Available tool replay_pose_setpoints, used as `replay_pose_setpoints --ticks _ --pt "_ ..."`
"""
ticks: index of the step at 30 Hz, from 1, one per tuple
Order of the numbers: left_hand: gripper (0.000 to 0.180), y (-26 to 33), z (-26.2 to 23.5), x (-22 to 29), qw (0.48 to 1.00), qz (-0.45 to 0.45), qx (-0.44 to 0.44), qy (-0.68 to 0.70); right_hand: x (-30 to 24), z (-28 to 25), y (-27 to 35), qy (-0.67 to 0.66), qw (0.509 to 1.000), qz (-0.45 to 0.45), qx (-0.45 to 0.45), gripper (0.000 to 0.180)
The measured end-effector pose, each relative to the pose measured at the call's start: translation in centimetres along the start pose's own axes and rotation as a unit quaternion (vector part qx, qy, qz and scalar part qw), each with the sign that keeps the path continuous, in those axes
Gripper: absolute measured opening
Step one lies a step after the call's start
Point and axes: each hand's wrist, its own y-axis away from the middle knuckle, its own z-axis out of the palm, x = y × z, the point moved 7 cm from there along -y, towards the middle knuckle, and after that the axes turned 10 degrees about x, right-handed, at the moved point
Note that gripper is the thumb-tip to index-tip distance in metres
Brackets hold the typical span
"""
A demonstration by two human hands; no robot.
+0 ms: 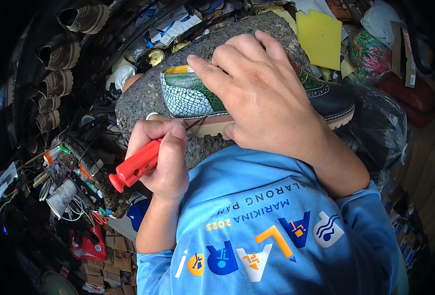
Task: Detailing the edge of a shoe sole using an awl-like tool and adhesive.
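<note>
A shoe [187, 99] with a white scale-patterned heel, green textured side, dark toe and tan sole lies sideways on a rough grey stone block [141, 104]. My right hand [262, 91] spans its middle, fingers over the upper and thumb against the sole edge. Closed in my left hand [163, 152] is the red handle of an awl [139, 164]. Its thin dark shaft reaches the stitched seam between upper and sole near the heel; whether the point is in the seam I cannot tell. My right hand hides much of the shoe's opening.
Several brown shoes [60, 51] hang or stand in a row at the far left. A yellow sheet [319, 40] lies beyond the block, and a clear plastic bag [382, 125] sits to the right. Tools and a white cup [61, 197] clutter the left side.
</note>
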Motion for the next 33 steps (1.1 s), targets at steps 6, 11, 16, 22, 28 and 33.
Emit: replay_pose_setpoints --ticks 6,11,16,22,28,33 --pt "0.011 0.3 1.6 1.9 0.986 0.109 -0.051 -0.120 0.0 -0.4 -0.1 -0.018 0.999 0.026 -0.010 0.058" --pt "0.008 0.0 -0.7 -0.3 0.996 0.051 -0.002 0.069 -0.1 -0.2 0.0 -0.001 1.000 0.004 0.003 0.051" --pt "0.010 -0.1 0.4 0.1 0.998 0.016 0.013 0.060 0.1 0.0 0.1 -0.001 1.000 0.004 0.016 0.047" --pt "0.009 0.1 0.0 -0.1 0.999 0.042 0.001 0.023 0.0 -0.1 0.0 -0.002 1.000 0.005 0.016 0.049" --pt "0.005 0.8 0.1 0.5 0.992 0.119 -0.033 -0.032 0.1 -0.1 0.1 -0.001 1.000 0.003 0.018 0.050" --pt "0.011 1.9 2.5 3.2 0.947 0.262 -0.069 -0.171 0.0 0.0 0.1 0.002 1.000 0.004 0.018 0.050"
